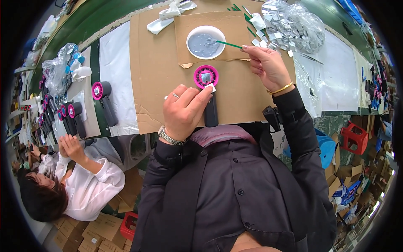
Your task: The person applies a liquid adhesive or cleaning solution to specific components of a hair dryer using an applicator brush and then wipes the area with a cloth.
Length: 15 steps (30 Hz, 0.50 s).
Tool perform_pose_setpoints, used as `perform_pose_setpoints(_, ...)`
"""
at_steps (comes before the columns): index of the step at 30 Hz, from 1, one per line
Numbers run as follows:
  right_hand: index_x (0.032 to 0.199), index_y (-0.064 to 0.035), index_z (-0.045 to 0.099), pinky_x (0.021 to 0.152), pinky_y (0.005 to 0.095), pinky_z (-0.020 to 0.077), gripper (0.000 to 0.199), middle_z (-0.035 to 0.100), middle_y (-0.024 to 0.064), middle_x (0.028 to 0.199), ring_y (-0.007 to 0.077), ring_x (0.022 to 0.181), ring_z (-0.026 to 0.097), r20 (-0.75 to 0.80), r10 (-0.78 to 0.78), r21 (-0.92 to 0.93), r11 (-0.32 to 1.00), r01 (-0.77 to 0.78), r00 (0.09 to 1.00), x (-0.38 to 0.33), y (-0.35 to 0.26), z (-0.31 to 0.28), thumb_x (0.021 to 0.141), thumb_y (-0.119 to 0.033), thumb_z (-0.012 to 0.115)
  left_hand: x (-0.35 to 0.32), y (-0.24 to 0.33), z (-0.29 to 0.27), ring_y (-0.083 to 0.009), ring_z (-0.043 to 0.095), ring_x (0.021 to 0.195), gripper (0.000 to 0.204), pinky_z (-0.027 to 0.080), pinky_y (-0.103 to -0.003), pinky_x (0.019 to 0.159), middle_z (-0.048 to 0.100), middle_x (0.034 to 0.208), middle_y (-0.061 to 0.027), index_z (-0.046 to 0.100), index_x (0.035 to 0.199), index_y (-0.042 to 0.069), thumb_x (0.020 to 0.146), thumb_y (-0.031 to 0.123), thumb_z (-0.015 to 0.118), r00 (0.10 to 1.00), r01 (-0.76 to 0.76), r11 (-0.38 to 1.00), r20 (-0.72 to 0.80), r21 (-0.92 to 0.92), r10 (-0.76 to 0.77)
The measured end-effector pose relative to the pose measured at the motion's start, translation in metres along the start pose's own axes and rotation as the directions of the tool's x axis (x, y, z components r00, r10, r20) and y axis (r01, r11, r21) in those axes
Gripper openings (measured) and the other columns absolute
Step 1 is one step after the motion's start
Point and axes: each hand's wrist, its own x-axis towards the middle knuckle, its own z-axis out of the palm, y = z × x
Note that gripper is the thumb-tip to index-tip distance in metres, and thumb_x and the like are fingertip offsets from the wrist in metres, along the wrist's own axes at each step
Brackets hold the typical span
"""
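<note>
My right hand (267, 67) pinches a thin green stick (230, 44). The stick's far end lies in grey paste (202, 44) inside a round white bowl (224, 42). My left hand (184, 110) is closed, with a small white square piece (211, 87) at its fingertips. Just beyond those fingers is the pink round head of a dark handheld fan (211, 111), which lies with its handle toward me. A silvery square plate (206, 78) sits in the middle of the fan's head. My left fingers hide part of the fan's neck.
Cardboard (153, 75) covers the bench before me. Silvery square pieces (289, 25) spill from a plastic bag at the far right, beside more green sticks. White gloves (170, 17) lie at the back. Another fan (105, 101) and several more stand leftward, near a person in white (94, 185).
</note>
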Motion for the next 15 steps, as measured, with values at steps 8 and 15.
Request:
perform_pose_setpoints(8, 0.107, 0.0013, 0.074, 0.050, 0.0214, 0.0238, 0.020, 0.047, -0.0099, 0.071, 0.0010, 0.057, 0.032, -0.068, -0.103, -0.180, 0.980, 0.089, 0.992, -0.0002, -0.0014, 0.0046, 0.100, -0.017, 0.073, 0.0013, 0.0017, 0.0001, -0.0179, 0.056, 0.072, 0.037, 0.046, -0.034, 0.062, 0.061, 0.079, 0.0020, 0.076, 0.115, 0.013, 0.079, 0.007, 0.083, 1.000, -0.004, 1.000, -0.004, 0.007, 0.004)
perform_pose_setpoints(15, 0.110, 0.0021, 0.075, 0.051, 0.0210, 0.0244, 0.022, 0.047, -0.0097, 0.072, 0.0011, 0.058, 0.033, -0.023, -0.038, -0.070, 0.997, 0.036, 0.999, -0.0008, -0.0056, -0.0021, 0.100, -0.018, 0.073, -0.0010, 0.0010, -0.0005, -0.0182, 0.056, 0.072, 0.036, 0.046, -0.033, 0.063, 0.061, 0.079, 0.0014, 0.076, 0.114, 0.013, 0.080, 0.006, 0.083, 1.000, -0.004, 1.000, -0.007, 0.013, 0.004)
